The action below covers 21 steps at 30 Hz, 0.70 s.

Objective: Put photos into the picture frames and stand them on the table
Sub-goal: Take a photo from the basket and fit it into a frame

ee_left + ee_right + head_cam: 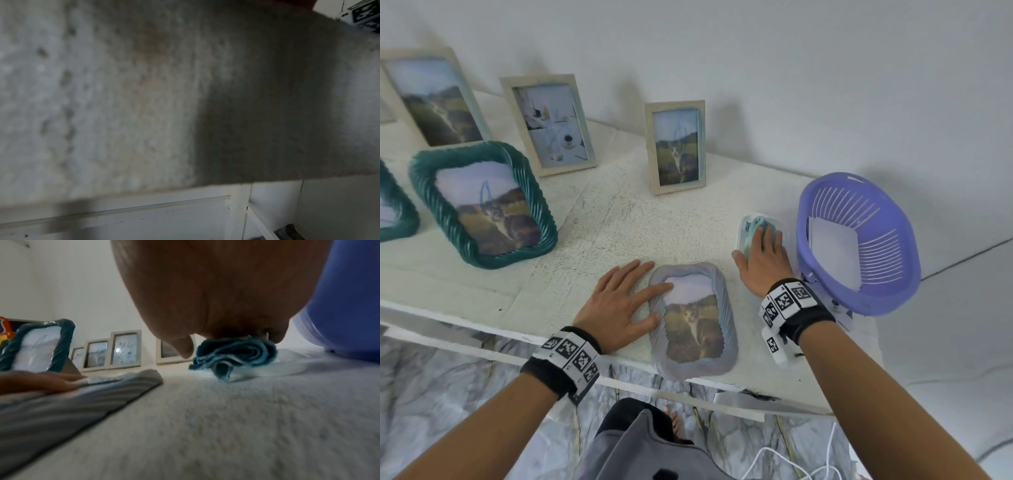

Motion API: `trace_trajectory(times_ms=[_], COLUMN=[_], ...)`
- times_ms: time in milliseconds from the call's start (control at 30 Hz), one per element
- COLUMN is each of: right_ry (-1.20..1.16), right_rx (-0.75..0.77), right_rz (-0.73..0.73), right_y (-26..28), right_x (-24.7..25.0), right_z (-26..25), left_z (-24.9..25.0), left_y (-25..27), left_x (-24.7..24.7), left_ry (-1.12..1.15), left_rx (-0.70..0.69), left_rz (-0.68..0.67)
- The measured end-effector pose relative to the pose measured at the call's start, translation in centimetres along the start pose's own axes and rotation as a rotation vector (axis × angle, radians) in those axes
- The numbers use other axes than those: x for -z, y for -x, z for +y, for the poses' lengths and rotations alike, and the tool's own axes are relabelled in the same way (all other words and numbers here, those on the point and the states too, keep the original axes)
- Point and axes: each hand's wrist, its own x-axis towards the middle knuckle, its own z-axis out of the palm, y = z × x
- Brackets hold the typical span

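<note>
At the near edge of the white surface (592, 219) lies a grey frame (726, 301) with a ribbed, rounded border, flat on its back, its lower end reaching just past the edge; its photo (693, 325) shows a cat against grass and pale sky. On the frame's left side the left hand (625, 301) rests flat, fingers straight and spread, fingertips on the border and the top of the photo, holding nothing. To the right, the right hand (763, 255) lies palm down on a crumpled teal cloth (236, 352), fingers bent over it; the cloth sits on a clear sheet or tray that I cannot tell apart. Just beside that hand is a purple basket (893, 274) with white paper inside. Farther back a green frame (424, 171) with a twisted border leans upright with the same cat picture, and three pale wooden frames (675, 147) stand near the wall.
</note>
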Motion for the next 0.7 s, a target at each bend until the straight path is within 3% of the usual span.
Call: trace_trajectory(times_ms=[167, 333, 533, 633, 700], right_ry=[-0.015, -0.074, -0.266, -0.494, -0.781], right_rx=[0.017, 0.163, 0.087, 0.062, -0.061], right_rz=[-0.001, 0.269, 0.095, 0.076, 0.076], right_y=[0.6, 5.2, 11.6, 12.5, 12.3], right_x=[-0.3, 0.2, -2.4, -2.9, -2.7], right_z=[0.1, -1.9, -3.8, -4.1, -4.1], left_z=[0.1, 0.9, 5.6, 7.9, 9.2], left_y=[0.1, 0.5, 2.1, 2.1, 1.8], left_x=[0.1, 0.4, 1.0, 1.3, 1.9], left_ry=[0.0, 0.13, 0.227, 0.348, 0.389], left_rx=[-0.005, 0.038, 0.301, 0.435, 0.496], left_rz=[-0.004, 0.028, 0.236, 0.181, 0.142])
